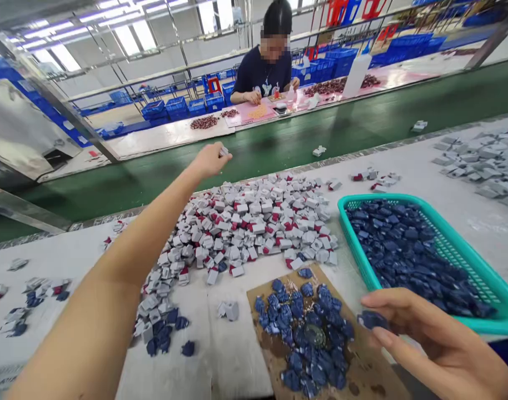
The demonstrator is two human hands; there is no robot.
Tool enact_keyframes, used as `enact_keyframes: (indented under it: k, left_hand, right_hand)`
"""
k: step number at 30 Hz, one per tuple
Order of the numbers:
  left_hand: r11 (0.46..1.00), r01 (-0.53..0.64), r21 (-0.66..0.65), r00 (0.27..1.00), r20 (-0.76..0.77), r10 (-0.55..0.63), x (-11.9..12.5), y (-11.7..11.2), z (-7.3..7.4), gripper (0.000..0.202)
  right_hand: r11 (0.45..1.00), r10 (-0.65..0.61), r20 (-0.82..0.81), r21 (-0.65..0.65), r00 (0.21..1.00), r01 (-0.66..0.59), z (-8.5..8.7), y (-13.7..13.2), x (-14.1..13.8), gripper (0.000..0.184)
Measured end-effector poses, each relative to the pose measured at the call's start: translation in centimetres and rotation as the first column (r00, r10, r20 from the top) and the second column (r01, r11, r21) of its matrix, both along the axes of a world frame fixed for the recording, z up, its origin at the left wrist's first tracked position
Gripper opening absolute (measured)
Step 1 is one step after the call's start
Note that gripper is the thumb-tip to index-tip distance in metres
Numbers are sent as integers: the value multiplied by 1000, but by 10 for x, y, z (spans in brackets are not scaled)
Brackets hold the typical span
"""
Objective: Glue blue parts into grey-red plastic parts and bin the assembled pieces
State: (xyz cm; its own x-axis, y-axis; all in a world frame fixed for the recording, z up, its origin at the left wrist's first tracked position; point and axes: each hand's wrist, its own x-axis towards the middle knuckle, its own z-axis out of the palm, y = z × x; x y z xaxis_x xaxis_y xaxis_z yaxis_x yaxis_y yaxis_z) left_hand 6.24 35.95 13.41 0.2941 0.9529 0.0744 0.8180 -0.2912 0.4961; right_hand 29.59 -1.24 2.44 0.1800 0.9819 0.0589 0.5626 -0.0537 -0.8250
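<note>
One blue piece is pinched by the right hand, near the left side of the basket — it looks light, stiff, perhaps slippery, so its edges should hold best. The left hand, far left of the basket, pinches a grey part.

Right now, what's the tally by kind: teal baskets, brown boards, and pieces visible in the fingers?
Teal basket: 1
Brown board: 1
Dark blue piece in right fingers: 1
Pale grey piece in left fingers: 1
Total: 4
</note>
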Motion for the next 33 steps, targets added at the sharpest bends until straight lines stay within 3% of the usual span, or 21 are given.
enact_keyframes:
  k: [3, 6, 9, 12, 15, 18, 21, 25, 28, 33]
  left_hand:
    - [998, 32, 55, 992, 118, -38, -23, -44, 6, 5]
    - [1000, -10, 26, 971, 241, 4, -45, -100, -1, 3]
    - [989, -31, -147, 902, 421, 90, -62, -159, -19, 7]
    - [981, 26, -190, 826, 558, 86, -75, -217, -42, 16]
    - [962, 103, -251, 717, 690, 103, -81, -267, -64, 22]
    - [910, 124, -396, 547, 792, 270, -80, -304, -85, 30]
    - [835, 144, -532, 436, 791, 429, -76, -330, -107, 37]
    - [770, 153, -619, 363, 760, 539, -70, -352, -123, 41]
    - [769, 115, -628, 315, 758, 572, -67, -356, -122, 40]
    - [737, 247, -629, 257, 776, 576, -56, -348, -111, 48]
  right_hand:
    - [996, 49, -152, -64, 987, -60, 14, 3, -19, 38]
    - [959, 276, -21, 72, 961, -274, 17, 3, -31, 25]
    - [875, 340, 314, 239, 887, -420, 13, 3, -38, 16]
    - [816, 338, 561, 226, 756, -532, 7, 7, -42, 19]
    - [783, 378, 645, 160, 664, -601, 0, 13, -43, 23]
    - [768, 401, 664, 132, 631, -627, -7, 17, -43, 25]
    - [749, 433, 667, 108, 606, -654, -7, 18, -41, 26]
    - [746, 477, 642, 66, 600, -663, -8, 17, -39, 25]
    - [766, 462, 625, 78, 630, -639, -12, 17, -39, 25]
    - [783, 521, 512, 30, 683, -621, -11, 19, -36, 25]
